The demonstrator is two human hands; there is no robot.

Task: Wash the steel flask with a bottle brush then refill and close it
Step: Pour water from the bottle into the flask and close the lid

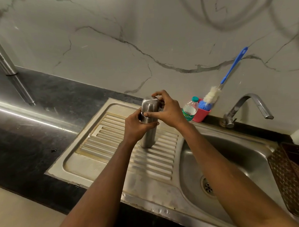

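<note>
Steel flask (148, 138) is standing upright on the ribbed drainboard (102, 160), just left of the sink bowl (236, 154). Its long side is pointing straight up and down, and its bottom is sitting on the ridges.

From the head camera, both hands are meeting at the top of the flask. The left hand (135, 126) is wrapping its fingers round the flask's body, just under the cap (149, 103), and is holding it steady. The right hand (169, 110) is coming in from the right side and is curling its fingers and thumb round the cap. Both hands are closed on something, and neither one is free.

The cap is sitting right above the left hand, so the twist is going to happen round that up-and-down line. The cap looks as if it is coming off for washing, but the hands are hiding the join, so it could be going on.

The bottle brush (213, 95) is leaning in a red cup (201, 114) by the wall, behind the sink, with its blue handle pointing up. A water bottle (189, 110) is standing just beside the cup. Both are lying to the right, nearer the right hand. The tap (247, 102) is reaching over the sink bowl, and a basket (292, 175) is sitting at the far right.
</note>
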